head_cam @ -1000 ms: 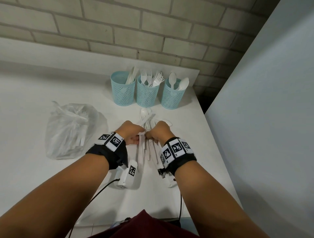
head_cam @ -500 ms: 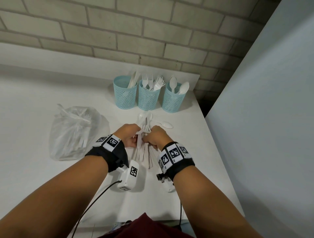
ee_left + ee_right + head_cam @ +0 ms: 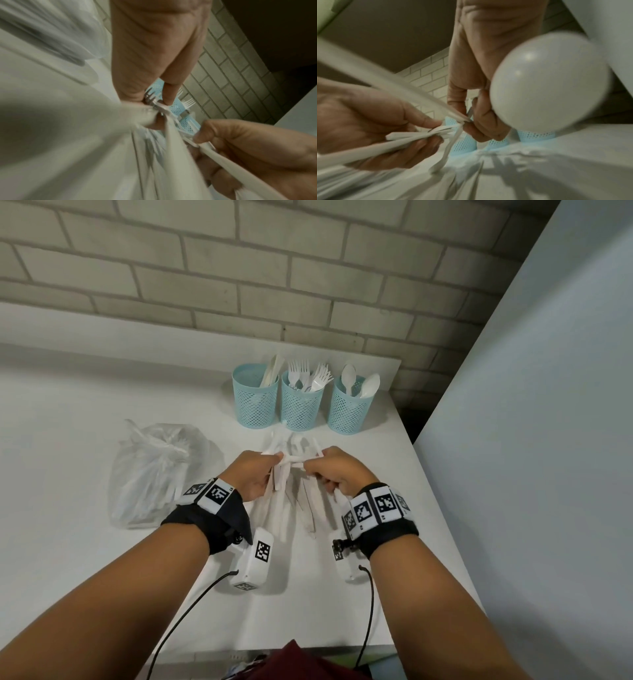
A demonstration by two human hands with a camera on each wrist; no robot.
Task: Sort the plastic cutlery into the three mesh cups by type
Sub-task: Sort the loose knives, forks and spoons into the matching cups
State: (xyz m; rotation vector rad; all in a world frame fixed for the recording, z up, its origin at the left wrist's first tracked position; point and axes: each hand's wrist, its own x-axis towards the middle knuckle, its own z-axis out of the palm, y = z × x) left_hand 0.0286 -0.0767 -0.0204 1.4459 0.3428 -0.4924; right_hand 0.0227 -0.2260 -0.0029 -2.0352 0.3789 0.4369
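Observation:
Three light blue mesh cups stand in a row at the back of the table: the left cup [image 3: 255, 397] holds knives, the middle cup [image 3: 300, 405] forks, the right cup [image 3: 349, 409] spoons. In front of them a heap of white plastic cutlery [image 3: 291, 508] lies on the table. My left hand [image 3: 270, 463] grips a bundle of handles from it, with a fork [image 3: 150, 100] pinched at the fingertips. My right hand [image 3: 318, 465] pinches other pieces and holds a spoon, whose bowl [image 3: 547, 83] fills the right wrist view. Both hands meet over the heap.
A crumpled clear plastic bag [image 3: 154, 470] lies to the left of my left hand. The white table [image 3: 394, 446] ends close to my right hand, beside a pale wall panel [image 3: 531, 440]. A brick wall [image 3: 274, 285] stands behind the cups.
My hands have drawn slightly apart and spread the cutlery pieces between them. The heap has shifted under them. The cups have not moved.

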